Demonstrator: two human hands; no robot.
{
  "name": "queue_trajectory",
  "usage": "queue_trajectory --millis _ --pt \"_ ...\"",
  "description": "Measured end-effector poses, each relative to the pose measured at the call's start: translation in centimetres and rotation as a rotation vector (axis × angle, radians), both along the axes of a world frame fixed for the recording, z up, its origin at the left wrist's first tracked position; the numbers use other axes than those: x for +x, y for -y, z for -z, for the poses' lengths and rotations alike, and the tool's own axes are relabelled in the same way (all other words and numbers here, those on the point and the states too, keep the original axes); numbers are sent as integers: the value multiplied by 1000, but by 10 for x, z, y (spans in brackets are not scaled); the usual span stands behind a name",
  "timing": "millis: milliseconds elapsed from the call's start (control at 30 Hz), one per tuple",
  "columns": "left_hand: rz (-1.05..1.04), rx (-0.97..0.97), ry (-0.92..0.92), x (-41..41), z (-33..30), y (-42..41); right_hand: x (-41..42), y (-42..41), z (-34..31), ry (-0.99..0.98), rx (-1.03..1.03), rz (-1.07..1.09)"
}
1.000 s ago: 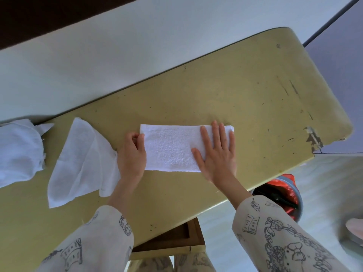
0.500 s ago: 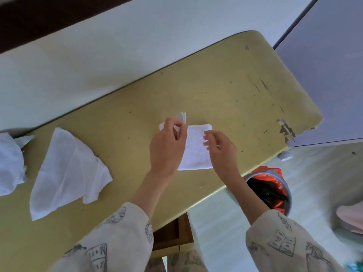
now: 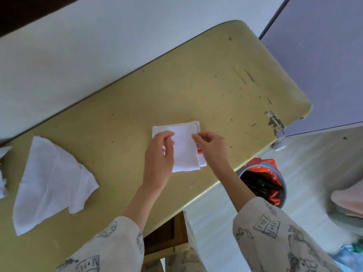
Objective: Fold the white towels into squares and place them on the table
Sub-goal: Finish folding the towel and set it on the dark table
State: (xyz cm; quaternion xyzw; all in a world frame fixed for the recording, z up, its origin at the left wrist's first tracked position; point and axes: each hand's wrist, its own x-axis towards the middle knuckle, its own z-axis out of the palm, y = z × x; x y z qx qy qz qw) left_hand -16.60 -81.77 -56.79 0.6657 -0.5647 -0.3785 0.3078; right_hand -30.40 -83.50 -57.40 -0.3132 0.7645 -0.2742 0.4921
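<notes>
While the folded white towel (image 3: pixel 184 146) lies flat on the yellow table (image 3: pixel 216 85), both hands work its edges. The left hand (image 3: pixel 159 154) pinches the left edge with curled fingers; the right hand (image 3: pixel 213 148) pinches the right edge, where a lower layer protrudes beyond the grip. Recommended: draw that layer flush under the right grip, hold the left grip steady, then press flat. Well to the left of the left grip, an unfolded towel (image 3: pixel 51 183) awaits folding.

Three white towels: one folded towel (image 3: pixel 183 148), one loose towel (image 3: pixel 51 183), one bunched towel (image 3: pixel 3 173). Two hands: left hand (image 3: pixel 159 160), right hand (image 3: pixel 213 148). One table (image 3: pixel 216 79). One bin (image 3: pixel 263 183).
</notes>
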Motion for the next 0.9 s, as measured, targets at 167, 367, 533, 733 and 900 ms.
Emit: queue_trajectory --millis 167,367,533,733,900 --pt "157 -185 294 20 24 -21 4 5 3 -141 21 -96" --pt "262 -193 463 16 34 -33 5 7 1 -259 19 -235" --pt "349 -150 517 18 37 -35 3 11 0 -253 51 -271" --pt "459 -93 664 19 43 -34 -1 11 -2 -198 57 -219" --pt "452 -79 683 17 43 -33 -11 3 -10 -162 137 -259"
